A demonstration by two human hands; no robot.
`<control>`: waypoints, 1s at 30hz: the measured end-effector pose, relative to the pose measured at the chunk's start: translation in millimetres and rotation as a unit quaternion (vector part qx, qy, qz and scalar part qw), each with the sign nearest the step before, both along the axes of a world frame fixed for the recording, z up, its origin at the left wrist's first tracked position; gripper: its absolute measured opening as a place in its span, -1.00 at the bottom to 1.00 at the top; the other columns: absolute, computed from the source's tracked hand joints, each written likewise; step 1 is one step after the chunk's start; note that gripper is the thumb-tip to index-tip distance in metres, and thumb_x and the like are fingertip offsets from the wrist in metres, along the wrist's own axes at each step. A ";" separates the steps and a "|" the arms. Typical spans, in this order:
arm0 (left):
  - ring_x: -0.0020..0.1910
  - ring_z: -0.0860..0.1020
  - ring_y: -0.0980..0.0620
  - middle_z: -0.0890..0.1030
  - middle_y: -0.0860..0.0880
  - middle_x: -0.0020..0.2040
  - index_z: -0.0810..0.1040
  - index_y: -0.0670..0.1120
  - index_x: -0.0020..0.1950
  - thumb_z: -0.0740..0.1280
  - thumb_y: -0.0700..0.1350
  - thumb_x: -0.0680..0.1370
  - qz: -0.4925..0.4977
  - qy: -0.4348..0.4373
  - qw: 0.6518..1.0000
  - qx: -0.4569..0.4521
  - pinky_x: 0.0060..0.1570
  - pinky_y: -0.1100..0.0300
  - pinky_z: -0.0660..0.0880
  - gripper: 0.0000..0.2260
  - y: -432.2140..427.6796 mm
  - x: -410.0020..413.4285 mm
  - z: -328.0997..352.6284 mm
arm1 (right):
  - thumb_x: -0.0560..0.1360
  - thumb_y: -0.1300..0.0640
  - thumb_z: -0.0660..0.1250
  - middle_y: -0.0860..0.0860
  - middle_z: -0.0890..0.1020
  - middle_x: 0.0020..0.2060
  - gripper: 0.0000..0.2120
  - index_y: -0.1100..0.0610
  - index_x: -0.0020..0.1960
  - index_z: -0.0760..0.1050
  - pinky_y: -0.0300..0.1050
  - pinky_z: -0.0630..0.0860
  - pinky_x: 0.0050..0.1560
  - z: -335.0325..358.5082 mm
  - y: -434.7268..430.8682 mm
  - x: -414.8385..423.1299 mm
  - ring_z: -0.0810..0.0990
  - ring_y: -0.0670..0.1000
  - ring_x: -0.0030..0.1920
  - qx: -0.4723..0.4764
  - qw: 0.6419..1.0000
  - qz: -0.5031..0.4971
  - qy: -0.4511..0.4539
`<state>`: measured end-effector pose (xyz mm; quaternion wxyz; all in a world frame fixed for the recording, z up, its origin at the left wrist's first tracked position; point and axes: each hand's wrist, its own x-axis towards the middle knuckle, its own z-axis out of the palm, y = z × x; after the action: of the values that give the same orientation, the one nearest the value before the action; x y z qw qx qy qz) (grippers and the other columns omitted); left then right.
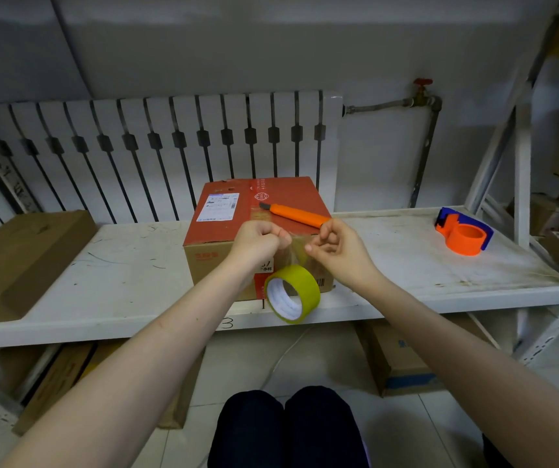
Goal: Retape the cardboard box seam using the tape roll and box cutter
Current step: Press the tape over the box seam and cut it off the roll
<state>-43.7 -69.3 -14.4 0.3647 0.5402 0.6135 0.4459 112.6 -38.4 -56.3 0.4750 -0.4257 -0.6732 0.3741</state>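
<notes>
head view: tape roll hangs below both hands.

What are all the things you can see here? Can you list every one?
Cardboard box: one, red top, brown sides, middle of shelf.
Box cutter: one, orange, lying on the box top.
Tape roll: one, yellow, hanging from its pulled strip before the box.
Tape dispenser: one, orange and blue, right on shelf.
Flat carton: one, brown, left on shelf.
Shelf: one, white.
Radiator: one, white, behind.
Valve: one, red handle, on pipe.
Left hand, right hand: pinching the strip.
</notes>
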 end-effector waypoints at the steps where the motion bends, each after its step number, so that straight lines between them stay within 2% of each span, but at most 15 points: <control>1: -0.20 0.52 0.01 0.59 0.01 -0.27 0.56 -0.04 -0.33 0.34 -0.28 0.46 -0.001 -0.003 1.000 -0.003 -0.26 0.22 0.39 -0.79 -0.3 -1.1 0.2 | 0.43 0.35 0.38 0.03 0.55 -0.30 -0.71 0.07 -0.21 0.30 -0.11 0.46 -0.20 -1.7 0.2 -0.8 0.44 0.00 -0.34 0.002 1.000 -0.005 0.007; 3: -0.25 0.52 0.04 0.59 0.01 -0.28 0.55 -0.05 -0.31 0.35 -0.26 0.47 -0.004 -0.010 1.000 -0.006 -0.31 0.25 0.39 -0.81 -1.7 -2.7 0.6 | 0.43 0.34 0.38 0.05 0.55 -0.31 -0.71 0.07 -0.22 0.30 -0.13 0.47 -0.23 -5.0 0.0 -2.6 0.47 0.04 -0.31 0.009 1.000 -0.005 0.022; 7: -0.34 0.52 0.05 0.59 -0.03 -0.28 0.55 -0.10 -0.28 0.35 -0.28 0.48 -0.005 -0.024 1.000 -0.008 -0.48 0.42 0.40 -0.85 -4.0 -7.2 0.4 | 0.45 0.32 0.39 -0.04 0.49 -0.39 -0.77 0.09 -0.22 0.37 -0.31 0.43 -0.33 -8.0 -3.2 -6.4 0.45 -0.16 -0.41 0.033 0.998 -0.002 0.056; 11: -0.39 0.46 0.11 0.59 0.00 -0.29 0.55 -0.09 -0.24 0.35 -0.26 0.49 0.010 -0.021 1.000 -0.013 -0.55 0.47 0.34 -0.87 -6.0 -10.0 -3.4 | 0.44 0.31 0.40 -0.04 0.48 -0.35 -0.84 0.11 -0.19 0.45 -0.36 0.44 -0.33 -5.0 -10.2 -7.1 0.42 -0.18 -0.37 0.077 0.996 0.000 0.041; 14: -0.36 0.45 0.09 0.58 -0.02 -0.27 0.53 -0.07 -0.25 0.36 -0.25 0.49 0.028 -0.032 0.999 -0.012 -0.45 0.33 0.35 -0.86 -3.8 -7.8 -7.5 | 0.43 0.31 0.41 -0.03 0.49 -0.36 -0.86 0.15 -0.19 0.48 -0.36 0.44 -0.33 -2.4 -12.1 -7.8 0.42 -0.18 -0.38 0.096 0.995 -0.005 0.036; 16: -0.27 0.46 0.03 0.61 -0.11 -0.14 0.49 -0.08 -0.15 0.40 -0.22 0.46 0.043 -0.044 0.998 -0.010 -0.37 0.24 0.32 -0.90 -2.7 -6.3 -8.6 | 0.43 0.31 0.41 -0.01 0.50 -0.37 -0.87 0.15 -0.19 0.49 -0.34 0.44 -0.34 -1.5 -12.4 -6.5 0.42 -0.17 -0.39 0.100 0.994 -0.016 0.038; 19: -0.18 0.51 -0.01 0.63 -0.22 0.02 0.36 -0.07 -0.03 0.45 -0.18 0.42 0.048 -0.057 0.997 -0.008 -0.27 0.18 0.36 -0.72 -1.5 -7.8 -10.7 | 0.45 0.29 0.40 0.02 0.54 -0.34 -0.92 0.18 -0.15 0.50 -0.26 0.50 -0.30 -1.5 -13.5 -2.0 0.48 -0.11 -0.36 0.093 0.995 -0.020 0.029; 21: -0.13 0.53 -0.05 0.63 -0.22 -0.06 0.35 -0.07 -0.07 0.43 -0.21 0.43 0.040 -0.039 0.998 0.017 -0.22 0.18 0.39 -0.75 -2.6 -7.0 -12.5 | 0.47 0.28 0.36 0.05 0.61 -0.32 -0.93 0.17 -0.12 0.49 -0.11 0.58 -0.23 -2.8 -14.1 0.1 0.58 -0.05 -0.32 0.086 0.996 -0.012 0.023; 24: -0.25 0.46 -0.05 0.48 -0.10 -0.31 0.34 -0.03 -0.24 0.36 -0.27 0.47 0.014 -0.005 0.997 0.072 -0.21 0.13 0.38 -0.77 -4.7 -3.3 -15.4 | 0.48 0.33 0.32 0.07 0.62 -0.33 -0.82 0.06 -0.16 0.47 0.07 0.57 -0.20 -3.6 -13.5 0.2 0.60 0.10 -0.29 0.088 0.996 -0.006 0.022; 27: -0.35 0.35 0.03 0.36 -0.02 -0.40 0.34 -0.03 -0.28 0.31 -0.32 0.48 -0.017 0.021 0.994 0.103 -0.22 0.14 0.34 -0.75 -5.3 -1.9 -15.9 | 0.48 0.40 0.25 0.00 0.59 -0.32 -0.72 0.02 -0.19 0.47 -0.02 0.50 -0.24 -2.0 -14.3 0.7 0.54 0.08 -0.29 0.110 0.994 0.003 0.000; 30: -0.35 0.34 0.05 0.39 -0.07 -0.34 0.37 -0.04 -0.25 0.29 -0.33 0.48 -0.032 0.041 0.991 0.123 -0.24 0.18 0.34 -0.76 -4.5 -2.1 -13.6 | 0.49 0.42 0.22 -0.07 0.57 -0.28 -0.66 -0.02 -0.20 0.49 -0.10 0.50 -0.22 -1.7 -16.2 3.1 0.55 0.08 -0.26 0.133 0.991 0.010 -0.013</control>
<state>-45.8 -73.9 -28.0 0.2845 0.6182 0.5505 0.4835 115.6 -54.6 -58.0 0.5146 -0.3574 -0.7273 0.2801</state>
